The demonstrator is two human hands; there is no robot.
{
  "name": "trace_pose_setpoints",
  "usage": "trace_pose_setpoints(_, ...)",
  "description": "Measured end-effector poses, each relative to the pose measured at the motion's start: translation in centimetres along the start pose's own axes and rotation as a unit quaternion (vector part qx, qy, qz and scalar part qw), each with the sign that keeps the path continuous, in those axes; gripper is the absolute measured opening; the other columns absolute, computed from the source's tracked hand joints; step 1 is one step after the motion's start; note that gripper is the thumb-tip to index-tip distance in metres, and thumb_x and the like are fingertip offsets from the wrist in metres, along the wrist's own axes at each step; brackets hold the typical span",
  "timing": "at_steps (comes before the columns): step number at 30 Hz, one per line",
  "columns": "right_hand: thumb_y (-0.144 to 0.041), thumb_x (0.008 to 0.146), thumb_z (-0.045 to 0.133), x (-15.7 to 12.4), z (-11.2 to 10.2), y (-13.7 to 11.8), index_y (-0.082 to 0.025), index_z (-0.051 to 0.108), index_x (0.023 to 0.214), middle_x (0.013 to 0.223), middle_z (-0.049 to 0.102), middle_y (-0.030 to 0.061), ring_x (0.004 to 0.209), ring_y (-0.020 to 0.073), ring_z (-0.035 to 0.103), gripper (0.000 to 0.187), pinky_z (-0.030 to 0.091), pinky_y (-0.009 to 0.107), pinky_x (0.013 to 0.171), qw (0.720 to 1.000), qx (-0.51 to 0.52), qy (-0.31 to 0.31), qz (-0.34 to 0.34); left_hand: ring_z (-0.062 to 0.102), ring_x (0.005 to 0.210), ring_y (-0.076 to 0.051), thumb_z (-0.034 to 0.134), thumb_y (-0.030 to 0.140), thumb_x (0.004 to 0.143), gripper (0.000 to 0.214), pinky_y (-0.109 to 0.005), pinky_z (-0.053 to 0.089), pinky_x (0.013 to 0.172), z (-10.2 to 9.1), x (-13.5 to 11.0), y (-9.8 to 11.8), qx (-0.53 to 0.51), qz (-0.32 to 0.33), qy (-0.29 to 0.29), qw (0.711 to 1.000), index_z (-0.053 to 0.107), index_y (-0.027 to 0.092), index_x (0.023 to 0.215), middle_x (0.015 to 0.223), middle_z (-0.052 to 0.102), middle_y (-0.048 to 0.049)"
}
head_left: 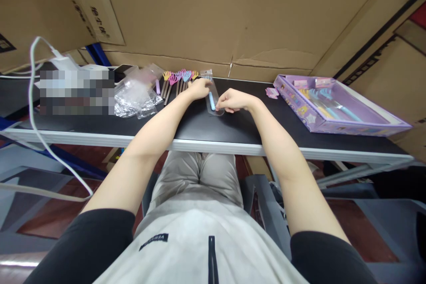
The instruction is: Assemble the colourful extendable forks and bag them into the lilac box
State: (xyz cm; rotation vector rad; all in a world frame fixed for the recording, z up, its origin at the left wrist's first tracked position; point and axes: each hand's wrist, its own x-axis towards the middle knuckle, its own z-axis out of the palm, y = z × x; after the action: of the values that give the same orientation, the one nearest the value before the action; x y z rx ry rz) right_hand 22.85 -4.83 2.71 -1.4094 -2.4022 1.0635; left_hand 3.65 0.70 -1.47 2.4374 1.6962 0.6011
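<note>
A clear plastic bag (215, 92) lies on the black tabletop in front of me, with a blue-handled back scratcher (212, 100) inside it. My left hand (199, 89) has its fingers bent at the bag's upper part and partly covers it. Along the bag's lower right edge, my right hand (234, 99) is closed in a pinch on the plastic. Just left of my left hand lies a row of several back scratchers (172, 80) with pink, yellow, blue and purple claw heads and brownish shafts. Their lower ends are partly hidden by my left forearm.
Loose clear bags (136, 93) are heaped at the left, beside a small purple handle (157, 86). An open purple box (349, 111) with more scratchers stands at the right, near a pink card (272, 92). A white cable (32, 84) hangs over the left front edge. Cardboard walls the back.
</note>
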Motion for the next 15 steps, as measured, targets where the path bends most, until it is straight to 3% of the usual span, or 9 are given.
trace_pose_setpoints(3,-0.013,0.085,0.076,0.11,0.17,0.01,-0.011,0.075,0.079,0.04,0.05,-0.0061,0.035,0.0034,0.034,0.007,0.024,0.017,0.039,1.0,0.015,-0.013,-0.001,0.061,0.142,-0.037,0.045,0.018,0.096,0.049,-0.071,0.032,0.124,0.03,-0.27,-0.23,0.048,-0.083,0.02,0.995,0.068,0.02,0.14,0.149,0.069,-0.0168)
trace_pose_setpoints(6,-0.014,0.088,0.076,0.13,0.32,-0.04,-0.011,0.074,0.081,0.04,0.049,-0.0066,0.034,0.0028,0.033,0.008,0.024,0.016,0.039,0.999,0.027,-0.023,-0.001,0.055,0.148,-0.038,0.042,0.021,0.1,0.051,-0.068,0.027,0.129,-0.12,-0.61,-0.36,0.086,-0.116,-0.047,0.988,0.063,0.011,0.145,0.155,0.061,-0.025)
trace_pose_setpoints(9,-0.018,0.089,0.079,0.2,0.38,0.02,-0.01,0.074,0.084,0.04,0.05,-0.0066,0.034,0.0027,0.033,0.011,0.023,0.016,0.039,0.999,0.033,-0.03,-0.005,0.044,0.157,-0.037,0.041,0.025,0.102,0.053,-0.063,0.028,0.131,-0.16,-0.7,-0.61,0.108,-0.118,-0.105,0.981,0.06,0.011,0.149,0.165,0.05,-0.0249)
trace_pose_setpoints(15,-0.021,0.089,0.081,0.38,0.38,0.22,-0.009,0.075,0.086,0.041,0.05,-0.0068,0.034,0.0024,0.032,0.013,0.023,0.016,0.039,0.999,0.036,-0.032,-0.007,0.044,0.157,-0.037,0.04,0.027,0.104,0.053,-0.062,0.032,0.129,-0.22,-0.65,-0.76,0.12,-0.11,-0.112,0.98,0.058,0.013,0.152,0.166,0.05,-0.023)
